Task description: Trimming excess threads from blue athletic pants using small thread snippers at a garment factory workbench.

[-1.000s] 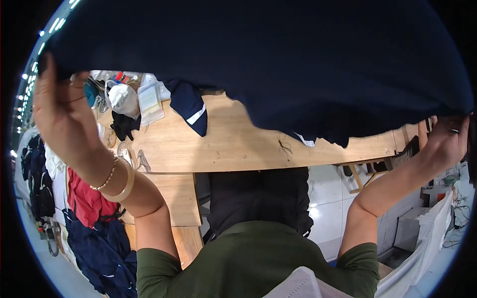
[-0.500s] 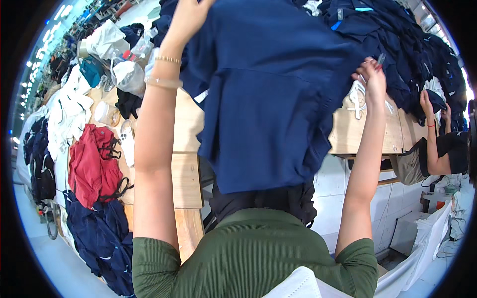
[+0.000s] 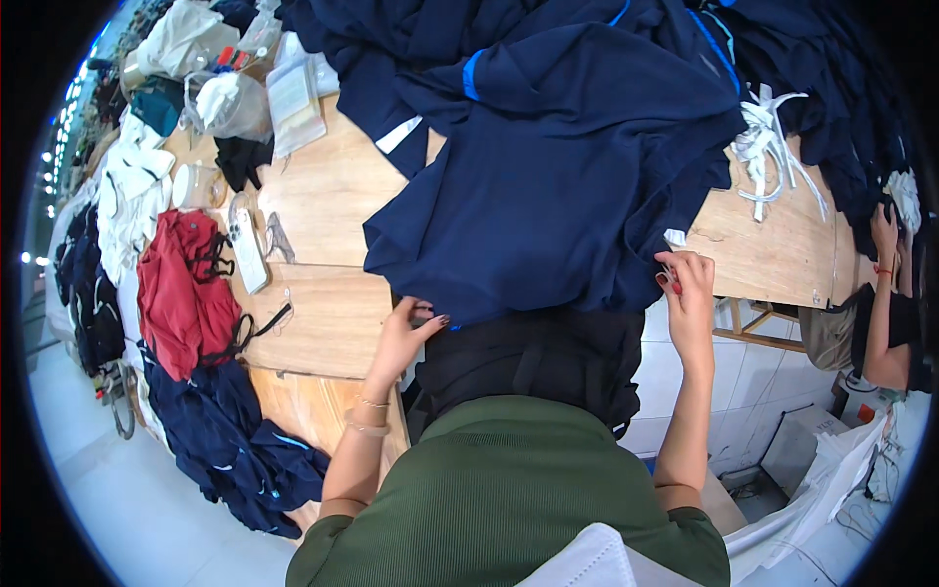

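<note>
A navy blue garment [image 3: 548, 196] lies spread over the table in front of me, its lower edge towards my body. My left hand [image 3: 403, 338] pinches that edge near its left end, between thumb and fingers. Beside the garment's right edge, my right hand [image 3: 690, 284] is closed around a small metal tool [image 3: 669, 275] that looks like thread snips, mostly hidden by the fingers. A small white tag [image 3: 675, 237] shows just above the right fingertips. Blue trim [image 3: 470, 76] runs on the cloth farther back.
More navy garments [image 3: 812, 88] are heaped at the back and right. White strips [image 3: 768, 147] lie right of the garment. Leftward on the wooden table [image 3: 323, 215] are a red garment [image 3: 181, 284], a white phone [image 3: 248, 249], glasses [image 3: 279, 238] and plastic bags [image 3: 233, 106]. A co-worker's hand [image 3: 884, 235] is at far right.
Both hands have come down towards my body, from the garment's upper part to its near edge. The garment, held up before, now lies on the table.
</note>
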Motion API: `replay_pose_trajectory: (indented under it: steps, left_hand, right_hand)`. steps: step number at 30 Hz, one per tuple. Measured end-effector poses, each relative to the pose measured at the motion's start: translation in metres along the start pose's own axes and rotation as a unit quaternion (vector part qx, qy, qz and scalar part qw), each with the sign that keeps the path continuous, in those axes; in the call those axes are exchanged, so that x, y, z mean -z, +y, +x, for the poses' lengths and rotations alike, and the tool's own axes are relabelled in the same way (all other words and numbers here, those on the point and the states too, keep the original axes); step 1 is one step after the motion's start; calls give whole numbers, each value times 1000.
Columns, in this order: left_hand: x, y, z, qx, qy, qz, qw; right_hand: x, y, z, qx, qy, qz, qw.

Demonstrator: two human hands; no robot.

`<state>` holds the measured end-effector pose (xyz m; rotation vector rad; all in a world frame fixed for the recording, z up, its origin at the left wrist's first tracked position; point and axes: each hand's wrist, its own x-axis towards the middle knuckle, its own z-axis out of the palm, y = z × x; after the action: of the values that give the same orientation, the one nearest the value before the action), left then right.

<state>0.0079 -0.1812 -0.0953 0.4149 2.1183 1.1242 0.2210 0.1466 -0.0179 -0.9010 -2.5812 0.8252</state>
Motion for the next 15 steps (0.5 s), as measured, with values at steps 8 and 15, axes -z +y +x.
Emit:
replay_pose_trajectory:
  steps: [8,15]
  left_hand:
    - [2,15,1,227,-12,-438,870]
    - [20,38,-4,87,32,-418,904]
  right_hand:
    - [8,-11,-6,45,-47,-113,991]
    - [-3,1,-6,12,-28,-116,993]
